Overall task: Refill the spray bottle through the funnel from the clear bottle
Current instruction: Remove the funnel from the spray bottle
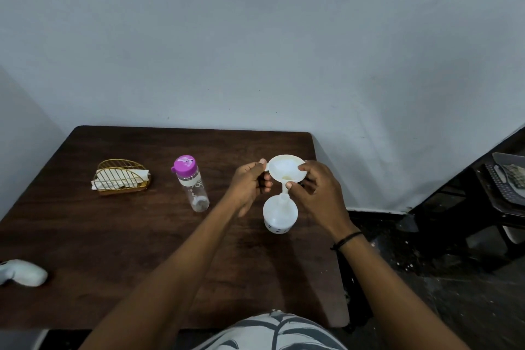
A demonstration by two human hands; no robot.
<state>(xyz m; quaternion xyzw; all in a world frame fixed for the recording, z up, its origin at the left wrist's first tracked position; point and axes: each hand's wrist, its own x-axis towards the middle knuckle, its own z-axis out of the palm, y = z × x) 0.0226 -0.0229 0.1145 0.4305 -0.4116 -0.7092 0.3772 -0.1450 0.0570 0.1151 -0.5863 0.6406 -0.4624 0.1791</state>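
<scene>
A white funnel (285, 167) stands with its stem in the neck of the white spray bottle body (279, 214), which sits upright on the dark wooden table (142, 250). My left hand (250, 182) pinches the funnel's tab at its left rim. My right hand (315, 189) pinches the right rim, one finger against the stem. The clear bottle (193, 184) with a purple cap stands upright to the left, untouched. The spray head (21, 272) lies at the table's left front edge.
A gold wire holder (122, 177) with white napkins sits at the back left of the table. The wall is right behind the table. A dark stand with a tray (505, 176) is off to the right.
</scene>
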